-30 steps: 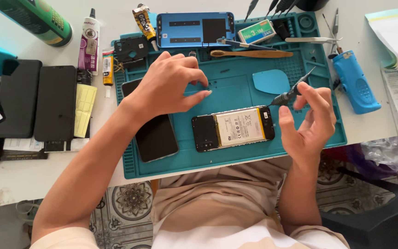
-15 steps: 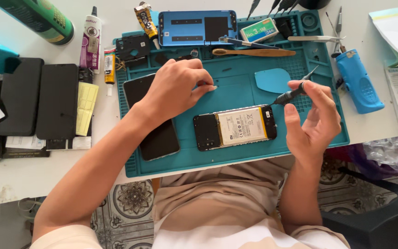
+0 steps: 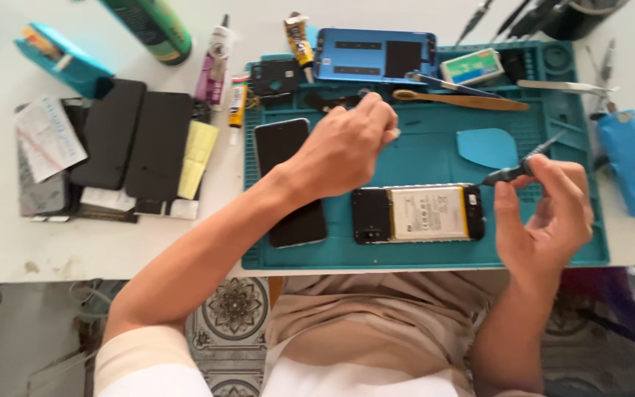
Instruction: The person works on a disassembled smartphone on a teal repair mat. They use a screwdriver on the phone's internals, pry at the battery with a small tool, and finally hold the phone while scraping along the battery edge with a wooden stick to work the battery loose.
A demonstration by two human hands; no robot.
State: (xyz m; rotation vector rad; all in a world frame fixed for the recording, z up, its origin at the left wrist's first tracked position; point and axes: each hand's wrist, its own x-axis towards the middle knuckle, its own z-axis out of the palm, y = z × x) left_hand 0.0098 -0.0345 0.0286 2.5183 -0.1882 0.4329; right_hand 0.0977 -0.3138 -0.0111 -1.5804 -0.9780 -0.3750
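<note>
Since the earlier frame the left hand [image 3: 350, 143] has slid up the teal repair mat [image 3: 420, 158], its fingers curled shut over something too small to tell. Below those fingers lies the opened phone [image 3: 418, 213], back off and battery showing; a black screen panel [image 3: 288, 180] sits under the wrist. The right hand [image 3: 545, 213] pinches a slim screwdriver [image 3: 521, 162], tip raised just beside the blue pick [image 3: 487, 147].

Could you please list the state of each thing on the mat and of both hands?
Opened phone: back off, insides up, flat on the teal mat.
Dark phone: flat, partly under the forearm.
Blue back cover: detached, at the mat's far edge.
Screwdriver: held tilted.
Right hand: grips the screwdriver.
Left hand: curled, fingertips pinched.
</note>
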